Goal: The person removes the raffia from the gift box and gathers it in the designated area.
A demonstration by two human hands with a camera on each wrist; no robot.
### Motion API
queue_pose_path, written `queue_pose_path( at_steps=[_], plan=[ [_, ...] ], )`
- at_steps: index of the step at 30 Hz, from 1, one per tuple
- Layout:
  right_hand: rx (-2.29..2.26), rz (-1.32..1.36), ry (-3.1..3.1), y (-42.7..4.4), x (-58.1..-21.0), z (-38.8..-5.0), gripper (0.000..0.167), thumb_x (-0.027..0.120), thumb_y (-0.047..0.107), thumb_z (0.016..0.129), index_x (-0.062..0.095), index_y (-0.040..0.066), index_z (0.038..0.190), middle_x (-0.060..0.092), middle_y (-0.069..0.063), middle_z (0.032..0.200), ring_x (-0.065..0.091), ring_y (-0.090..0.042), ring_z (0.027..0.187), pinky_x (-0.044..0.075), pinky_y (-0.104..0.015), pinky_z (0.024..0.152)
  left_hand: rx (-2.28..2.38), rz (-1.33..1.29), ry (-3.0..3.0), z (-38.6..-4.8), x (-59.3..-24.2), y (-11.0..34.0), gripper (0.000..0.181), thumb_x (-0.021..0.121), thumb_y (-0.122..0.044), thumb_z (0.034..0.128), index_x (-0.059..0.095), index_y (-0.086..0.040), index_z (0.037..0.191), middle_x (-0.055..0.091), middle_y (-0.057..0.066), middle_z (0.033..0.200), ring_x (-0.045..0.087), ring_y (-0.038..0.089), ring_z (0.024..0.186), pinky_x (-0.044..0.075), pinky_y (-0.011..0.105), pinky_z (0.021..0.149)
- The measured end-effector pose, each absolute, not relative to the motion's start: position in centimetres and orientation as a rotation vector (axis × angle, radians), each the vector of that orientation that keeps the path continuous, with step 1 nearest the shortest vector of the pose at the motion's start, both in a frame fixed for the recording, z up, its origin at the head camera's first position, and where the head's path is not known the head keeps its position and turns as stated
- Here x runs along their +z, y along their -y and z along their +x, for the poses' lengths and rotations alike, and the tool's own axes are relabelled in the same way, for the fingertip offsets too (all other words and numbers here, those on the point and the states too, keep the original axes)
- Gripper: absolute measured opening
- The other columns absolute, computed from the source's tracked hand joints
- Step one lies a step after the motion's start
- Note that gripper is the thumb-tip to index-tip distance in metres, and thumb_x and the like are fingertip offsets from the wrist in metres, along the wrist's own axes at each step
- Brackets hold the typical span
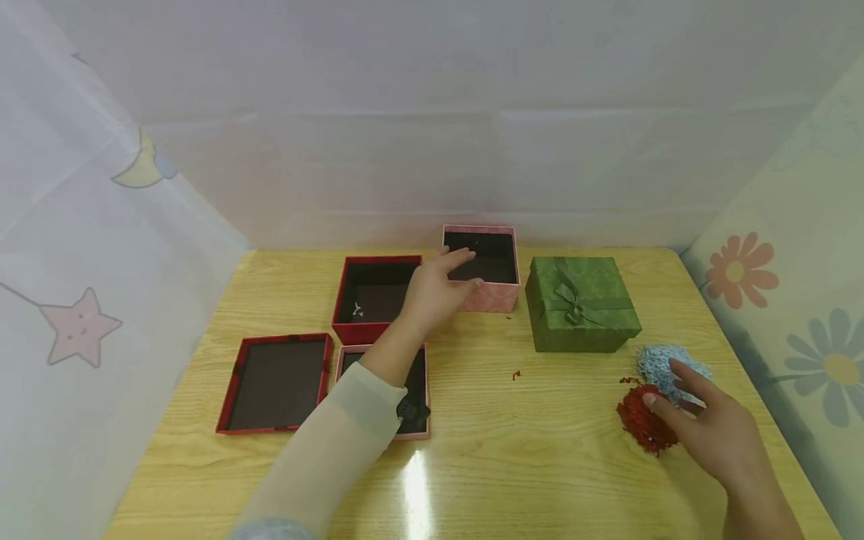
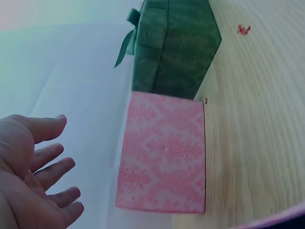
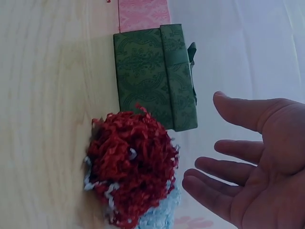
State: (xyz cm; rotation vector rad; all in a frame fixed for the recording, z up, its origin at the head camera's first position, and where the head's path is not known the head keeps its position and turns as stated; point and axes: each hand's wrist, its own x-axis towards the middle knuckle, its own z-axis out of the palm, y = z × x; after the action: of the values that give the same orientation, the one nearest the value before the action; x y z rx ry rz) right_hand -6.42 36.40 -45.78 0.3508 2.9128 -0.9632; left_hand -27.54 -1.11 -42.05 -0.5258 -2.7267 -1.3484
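My left hand [image 1: 433, 291] hovers at the near left edge of the pink patterned box [image 1: 493, 298], fingers loosely spread and gripping nothing. That box has no lid on, and its dark inside shows. In the left wrist view the fingers stand apart from its pink wall [image 2: 164, 152]. My right hand [image 1: 722, 431] hangs beside a clump of red shredded paper [image 1: 644, 424] with a few pale strands in it. Its fingers are relaxed in the right wrist view, with a gap to the red clump. Light blue shredded paper [image 1: 664, 364] lies behind the red.
A green box [image 1: 583, 300] with a bow lid stands right of the pink one. An open red box [image 1: 351, 330] is at left, partly behind the left arm. A red lid [image 1: 277, 386] and a pink-rimmed lid [image 1: 418, 435] lie nearer. Red scraps [image 1: 516, 374] dot the table.
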Motion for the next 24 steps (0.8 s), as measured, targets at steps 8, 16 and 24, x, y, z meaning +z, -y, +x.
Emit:
queue_pose_path(
  at_steps=[8,16,24],
  plan=[
    [-1.066,0.309,-2.92,-35.2,-45.1,-8.7,0.088,0.065,0.056,0.098,0.03,0.011,0.165,0.042,-0.032,0.155,0.054,-0.057,0.126,0.054,-0.064,0.088,-1.447,-0.564,2.708,-26.3,-42.9,-0.3,0.054,0.077,-0.019,0.0919,0.064,-0.019,0.144,0.059,0.004,0.149,0.049,0.024,0.142,0.044,0.048,0.113],
    [-1.147,0.269,-2.9,-35.4,-45.3,-11.2,0.095,0.067,0.057,0.097,0.019,0.012,0.167,0.032,-0.028,0.163,0.046,-0.061,0.132,0.049,-0.07,0.094,-1.517,-0.626,2.748,-25.2,-44.0,-2.2,0.06,0.078,-0.024,0.0918,0.06,-0.021,0.149,0.076,0.006,0.105,0.069,0.016,0.086,0.057,0.029,0.074],
    [-1.198,0.205,-2.873,-35.6,-45.6,-13.1,0.101,0.07,0.053,0.097,0.011,0.012,0.168,0.025,-0.03,0.165,0.04,-0.064,0.134,0.046,-0.071,0.097,-1.563,-0.694,2.822,-24.0,-45.2,-4.5,0.067,0.081,-0.032,0.0916,0.056,-0.018,0.152,0.062,-0.001,0.145,0.061,0.027,0.131,0.056,0.041,0.096]
  ],
)
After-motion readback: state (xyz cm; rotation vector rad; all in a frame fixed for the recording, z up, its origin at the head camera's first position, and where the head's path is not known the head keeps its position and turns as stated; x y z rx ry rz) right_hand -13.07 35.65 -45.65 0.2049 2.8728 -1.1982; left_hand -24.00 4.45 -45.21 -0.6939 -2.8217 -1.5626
